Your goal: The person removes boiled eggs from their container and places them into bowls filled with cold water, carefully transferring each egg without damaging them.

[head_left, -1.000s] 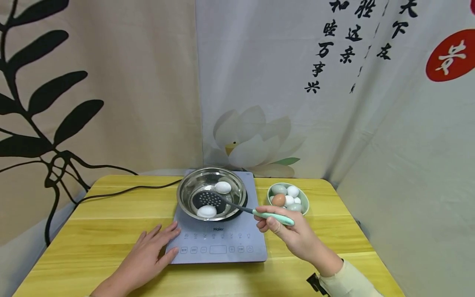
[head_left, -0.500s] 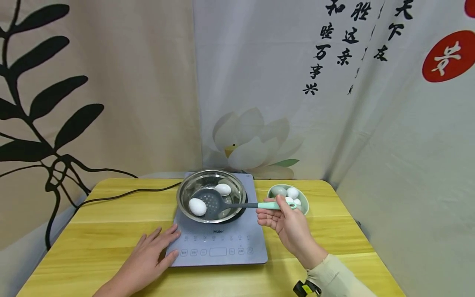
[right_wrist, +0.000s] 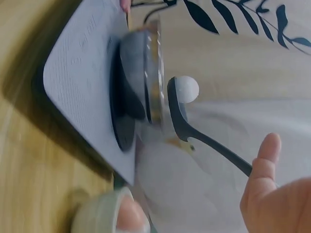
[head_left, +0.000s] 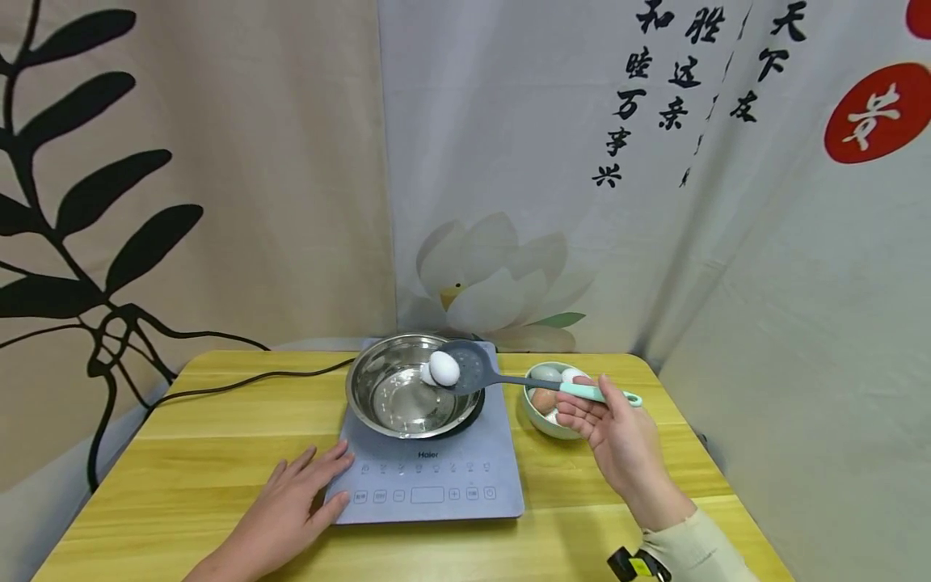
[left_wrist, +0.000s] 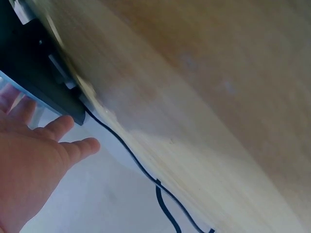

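In the head view my right hand (head_left: 621,440) grips the mint handle of a grey slotted spoon (head_left: 476,368). A white egg (head_left: 444,369) lies on its head, over the right side of a steel pot (head_left: 410,404). The right wrist view shows that egg (right_wrist: 186,89) raised above the pot's rim. Part of another white egg (head_left: 426,374) shows behind it, low in the pot. My left hand (head_left: 291,501) rests with straight fingers at the left edge of the induction cooker (head_left: 429,477). Those fingers (left_wrist: 58,127) show beside the cooker's side in the left wrist view.
Right of the cooker stands a pale green bowl (head_left: 556,428) of white, greyish and brown eggs, partly hidden by the spoon handle and hand. A black cable (head_left: 254,374) runs left from the cooker across the wooden table (head_left: 182,453). Printed curtains hang behind.
The slotted spoon went under the nearer egg, then rose out of the pot and moved right with that egg on it. My right hand moved right. The left hand stayed in place.
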A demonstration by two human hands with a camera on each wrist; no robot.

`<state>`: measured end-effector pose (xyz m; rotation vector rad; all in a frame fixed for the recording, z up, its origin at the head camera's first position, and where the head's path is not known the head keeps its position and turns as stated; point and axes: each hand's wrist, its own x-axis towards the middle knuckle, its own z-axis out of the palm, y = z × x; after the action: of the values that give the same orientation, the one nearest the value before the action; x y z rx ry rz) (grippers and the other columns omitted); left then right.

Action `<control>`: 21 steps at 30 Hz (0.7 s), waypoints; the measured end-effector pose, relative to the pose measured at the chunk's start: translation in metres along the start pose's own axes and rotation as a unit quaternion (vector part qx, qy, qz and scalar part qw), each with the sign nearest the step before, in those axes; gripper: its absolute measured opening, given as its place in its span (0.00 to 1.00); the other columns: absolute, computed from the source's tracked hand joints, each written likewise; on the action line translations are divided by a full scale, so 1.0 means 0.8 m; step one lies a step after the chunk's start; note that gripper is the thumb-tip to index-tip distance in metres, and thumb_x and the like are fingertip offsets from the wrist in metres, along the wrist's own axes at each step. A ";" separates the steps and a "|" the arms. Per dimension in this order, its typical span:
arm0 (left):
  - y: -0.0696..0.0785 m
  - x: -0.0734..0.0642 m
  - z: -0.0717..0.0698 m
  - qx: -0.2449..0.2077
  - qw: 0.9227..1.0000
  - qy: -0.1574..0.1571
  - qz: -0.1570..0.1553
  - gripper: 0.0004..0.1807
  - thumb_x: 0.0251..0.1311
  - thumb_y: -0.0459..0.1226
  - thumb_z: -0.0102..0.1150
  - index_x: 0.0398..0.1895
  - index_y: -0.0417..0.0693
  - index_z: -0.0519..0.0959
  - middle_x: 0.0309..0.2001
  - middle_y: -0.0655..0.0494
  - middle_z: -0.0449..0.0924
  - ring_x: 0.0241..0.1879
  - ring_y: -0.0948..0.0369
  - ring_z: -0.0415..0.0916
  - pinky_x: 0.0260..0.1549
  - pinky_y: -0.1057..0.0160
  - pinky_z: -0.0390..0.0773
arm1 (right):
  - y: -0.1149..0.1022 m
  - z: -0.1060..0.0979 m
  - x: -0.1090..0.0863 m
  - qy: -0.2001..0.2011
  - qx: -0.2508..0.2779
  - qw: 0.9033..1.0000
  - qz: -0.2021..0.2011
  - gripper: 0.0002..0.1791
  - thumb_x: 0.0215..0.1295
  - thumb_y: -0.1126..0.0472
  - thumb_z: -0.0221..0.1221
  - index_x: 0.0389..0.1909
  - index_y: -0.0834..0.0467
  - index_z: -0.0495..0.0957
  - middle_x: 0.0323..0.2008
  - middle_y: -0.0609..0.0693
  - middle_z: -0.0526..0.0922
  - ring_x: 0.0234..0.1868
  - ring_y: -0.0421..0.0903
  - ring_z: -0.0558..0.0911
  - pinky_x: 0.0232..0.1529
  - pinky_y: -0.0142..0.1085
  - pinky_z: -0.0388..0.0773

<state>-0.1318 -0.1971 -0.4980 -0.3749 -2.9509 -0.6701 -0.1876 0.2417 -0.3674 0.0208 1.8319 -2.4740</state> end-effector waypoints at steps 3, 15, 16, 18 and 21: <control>0.001 0.000 0.000 0.000 1.000 -0.002 0.002 0.29 0.75 0.56 0.61 0.74 0.61 0.78 0.80 0.59 0.69 0.76 0.30 0.66 0.67 0.16 0.60 | -0.013 -0.027 -0.013 0.005 0.008 1.000 -0.023 0.25 0.88 0.45 0.43 0.59 0.61 0.77 0.43 0.53 0.93 0.47 0.44 0.92 0.52 0.36 0.90; 0.000 0.000 -0.002 0.002 1.000 0.006 0.010 0.29 0.75 0.57 0.61 0.74 0.60 0.78 0.80 0.58 0.70 0.75 0.29 0.67 0.66 0.15 0.61 | -0.040 -0.134 -0.071 0.139 0.058 0.982 -0.110 0.17 0.84 0.52 0.55 0.50 0.59 0.86 0.39 0.59 0.94 0.38 0.50 0.95 0.43 0.43 0.92; 0.000 0.000 -0.002 0.002 1.000 0.006 0.010 0.29 0.75 0.57 0.61 0.74 0.60 0.78 0.80 0.58 0.70 0.75 0.29 0.67 0.66 0.15 0.61 | -0.039 -0.138 -0.073 0.161 0.050 0.979 -0.112 0.16 0.83 0.51 0.55 0.50 0.59 0.85 0.39 0.58 0.94 0.37 0.50 0.95 0.42 0.42 0.92; 0.000 0.001 -0.001 0.001 1.000 0.007 0.011 0.28 0.75 0.56 0.61 0.73 0.60 0.79 0.80 0.58 0.70 0.75 0.29 0.67 0.66 0.15 0.61 | -0.035 -0.143 -0.077 0.202 0.033 0.972 -0.118 0.15 0.83 0.51 0.56 0.51 0.59 0.84 0.38 0.57 0.94 0.36 0.49 0.94 0.41 0.42 0.92; 0.000 0.001 0.000 0.000 1.000 0.004 0.011 0.28 0.75 0.56 0.61 0.73 0.60 0.79 0.80 0.58 0.70 0.75 0.29 0.67 0.66 0.15 0.61 | -0.028 -0.139 -0.080 0.256 -0.024 0.958 -0.127 0.16 0.82 0.50 0.57 0.54 0.59 0.80 0.36 0.53 0.94 0.34 0.46 0.94 0.39 0.39 0.92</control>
<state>-0.1327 -0.1967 -0.4980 -0.4018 -2.9351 -0.6668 -0.1282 0.3572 -0.3754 0.4988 2.2054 -2.7923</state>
